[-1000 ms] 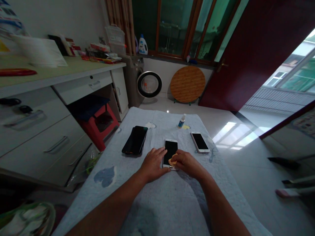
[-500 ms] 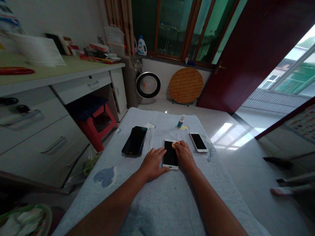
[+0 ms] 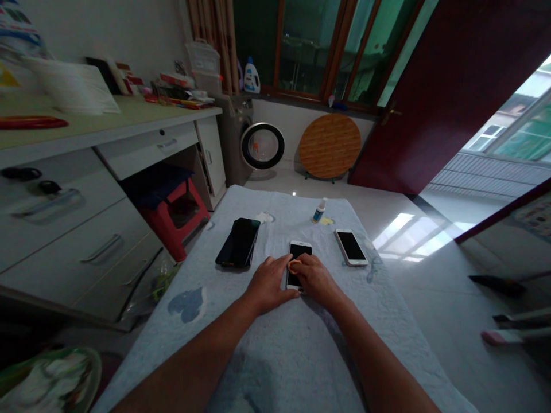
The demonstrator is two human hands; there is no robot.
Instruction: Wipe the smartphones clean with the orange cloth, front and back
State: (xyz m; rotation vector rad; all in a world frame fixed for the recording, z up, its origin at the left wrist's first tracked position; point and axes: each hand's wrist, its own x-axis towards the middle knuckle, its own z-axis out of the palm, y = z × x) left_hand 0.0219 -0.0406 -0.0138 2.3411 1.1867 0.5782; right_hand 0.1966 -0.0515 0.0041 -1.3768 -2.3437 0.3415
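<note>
A white-framed smartphone (image 3: pixel 300 249) with a dark screen lies face up on the cloth-covered table, partly hidden by both hands. My left hand (image 3: pixel 270 285) steadies it, fingers along its left edge and thumb at its bottom end. Pinched in my right hand (image 3: pixel 317 279) is a small orange pad (image 3: pixel 294 266), pressed against the left part of the screen; its exact kind is unclear. To the right lies a second white smartphone (image 3: pixel 352 248). On the left, dark phones or tablets (image 3: pixel 238 242) are stacked. A small spray bottle (image 3: pixel 319 210) stands upright beyond the phones.
The light blue tablecloth (image 3: pixel 189 355) covers the table. At left are a drawer desk (image 3: pixel 142 146) and a red stool (image 3: pixel 183 215). Farther back stand an open-doored washing machine (image 3: pixel 235 137) and a round wooden board (image 3: pixel 330 146). A dark red door (image 3: pixel 404 97) is at right.
My right hand has moved left and slightly down across the screen with the orange pad, from the right edge to near my left fingers. The left hand keeps its hold; the whole view has shifted slightly.
</note>
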